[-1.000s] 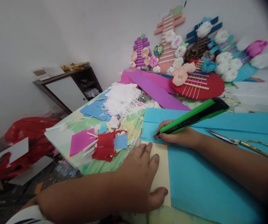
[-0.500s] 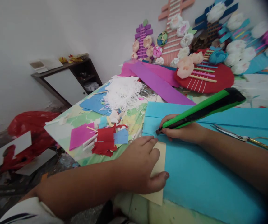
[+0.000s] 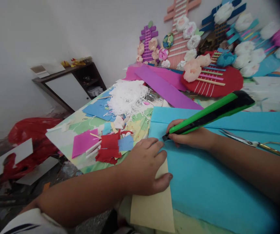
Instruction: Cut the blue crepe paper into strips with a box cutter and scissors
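My right hand [image 3: 191, 136] is closed around a green-and-black utility knife [image 3: 210, 113], whose short blade points down at the left part of a large blue paper sheet [image 3: 218, 182]. My left hand [image 3: 147, 165] lies palm down with fingers spread over a cream card strip [image 3: 154, 211] along the sheet's left edge. The strip's near end shows below the hand; the rest is under my palm and fingers. Gold-handled scissors [image 3: 254, 143] rest on the blue sheet beyond my right forearm.
Red fabric scraps [image 3: 108, 148] and a pink paper piece [image 3: 82, 143] lie left of my hand. Behind them are a heap of white string [image 3: 129, 97] and a purple strip [image 3: 166, 86]. Decorated crafts [image 3: 213, 74] stand against the wall. A low cabinet [image 3: 67, 89] is at left.
The cream strip has slid toward me and slightly left, so more of its near end shows. My left hand has shifted slightly left. The knife has hardly moved.
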